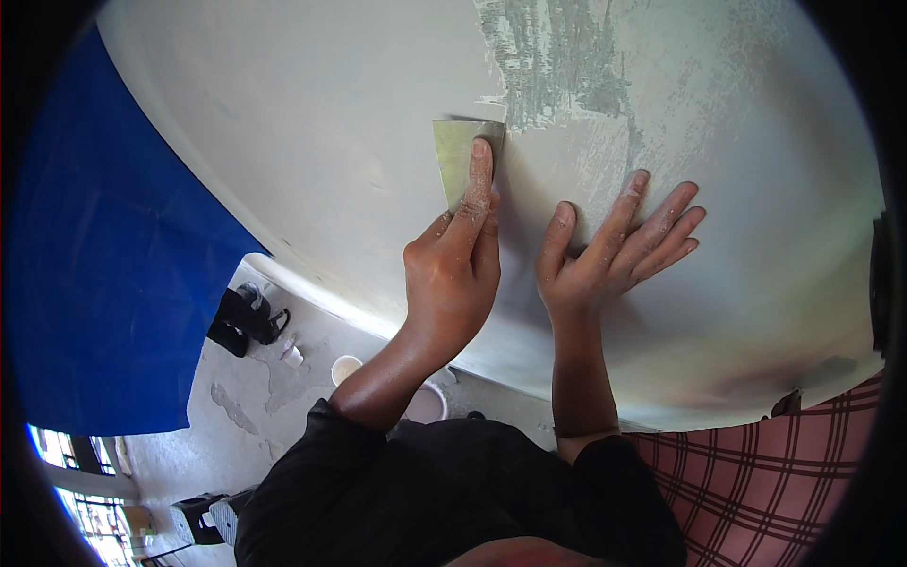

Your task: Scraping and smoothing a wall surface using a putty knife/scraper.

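Gripping a thin yellow-green sheet [453, 156], the left hand [452, 272] has its index finger stretched over the sheet's right side and the other fingers curled in. The sheet lies against a large curved panel [312, 142], left of the right hand [595, 267], whose fingers are empty and fanned wide, thumb apart, palm toward the panel; whether every fingertip touches cannot be told. Pale powder coats fingertips on both hands. Flexible-looking, the sheet narrows toward the near end. The panel is smooth and whitish at left, with a streaky, rough-edged grey-green patch [557, 66] beyond the hands. A blue sheet [113, 265] hangs at far left, red plaid cloth [746, 482] sits near right, and a scuffed grey floor [293, 406] shows below.
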Motion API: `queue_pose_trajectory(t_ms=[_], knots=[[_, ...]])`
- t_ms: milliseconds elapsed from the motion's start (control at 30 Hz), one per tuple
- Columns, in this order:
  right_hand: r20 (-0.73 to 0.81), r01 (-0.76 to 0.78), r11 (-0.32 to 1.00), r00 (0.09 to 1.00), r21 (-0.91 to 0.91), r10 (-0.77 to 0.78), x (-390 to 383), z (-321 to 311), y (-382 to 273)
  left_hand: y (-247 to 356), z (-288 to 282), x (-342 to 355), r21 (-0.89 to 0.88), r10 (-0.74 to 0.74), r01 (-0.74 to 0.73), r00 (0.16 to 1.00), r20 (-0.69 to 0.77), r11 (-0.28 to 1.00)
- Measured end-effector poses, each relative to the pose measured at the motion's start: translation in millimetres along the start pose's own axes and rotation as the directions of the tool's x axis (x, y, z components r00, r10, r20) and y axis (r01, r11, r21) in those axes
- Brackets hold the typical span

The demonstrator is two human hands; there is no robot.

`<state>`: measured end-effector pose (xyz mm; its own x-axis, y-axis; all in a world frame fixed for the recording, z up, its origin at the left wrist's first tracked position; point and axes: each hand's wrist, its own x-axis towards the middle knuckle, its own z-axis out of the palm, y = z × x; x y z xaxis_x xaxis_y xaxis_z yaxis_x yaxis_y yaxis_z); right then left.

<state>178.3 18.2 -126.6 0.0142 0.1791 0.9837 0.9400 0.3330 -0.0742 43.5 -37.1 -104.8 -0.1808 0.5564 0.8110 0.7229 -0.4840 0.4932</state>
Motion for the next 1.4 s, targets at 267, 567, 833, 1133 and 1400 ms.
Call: queue_pose_trajectory(t_ms=[267,567,833,1133,1400], knots=[[0.005,0.004,1.0,1.0,0.0,-0.004,2.6,-3.2,-4.4,-2.8,-2.3,4.2,0.029,0.013,-0.012,0.999,-0.034,1.0],[-0.026,-0.019,0.999,0.999,0.032,0.02,5.4,1.0,-7.6,-3.5,-6.4,2.7,0.008,-0.055,0.055,0.998,0.026,0.998],[-0.031,-0.019,0.999,0.999,0.029,0.02,5.3,1.2,-6.1,-7.3,-1.6,3.1,0.01,-0.037,0.037,0.999,0.03,0.999],[-0.025,-0.019,0.999,0.999,0.041,0.02,5.9,3.1,-4.4,-6.1,-4.8,17.1,0.01,-0.008,0.008,1.0,0.002,1.0],[0.009,0.009,1.0,1.0,0.008,-0.009,4.9,0.7,-3.2,-5.0,-9.6,14.7,0.004,-0.057,0.057,0.997,0.049,0.998]])
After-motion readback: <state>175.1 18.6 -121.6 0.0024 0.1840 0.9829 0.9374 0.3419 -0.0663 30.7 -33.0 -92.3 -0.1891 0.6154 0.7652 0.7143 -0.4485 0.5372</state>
